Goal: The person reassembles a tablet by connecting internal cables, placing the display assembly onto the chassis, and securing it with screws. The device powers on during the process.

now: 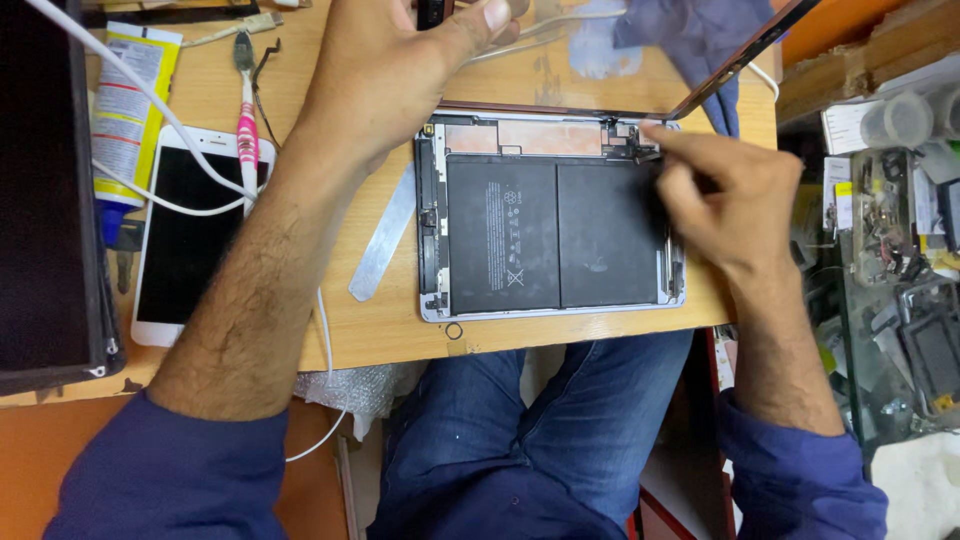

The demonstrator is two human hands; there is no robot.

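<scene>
An opened tablet body [553,312] lies on the wooden table [400,335], with two black battery cells [555,235] showing inside. Its glass screen panel [640,60] is lifted and tilted up behind it. My left hand [385,70] reaches over the table and grips the panel's left edge, thumb on top. My right hand [725,205] rests on the body's right side, fingertips pinched at a small part near the top right corner [640,145]; what they pinch is too small to make out.
A white phone [185,235] lies at the left under a white cable [170,195]. Beside it are a pink-handled tool [247,130], a glue tube [125,110] and a flat metal pry strip [385,235]. A dark laptop [45,190] sits far left; cluttered parts trays [900,230] stand at right.
</scene>
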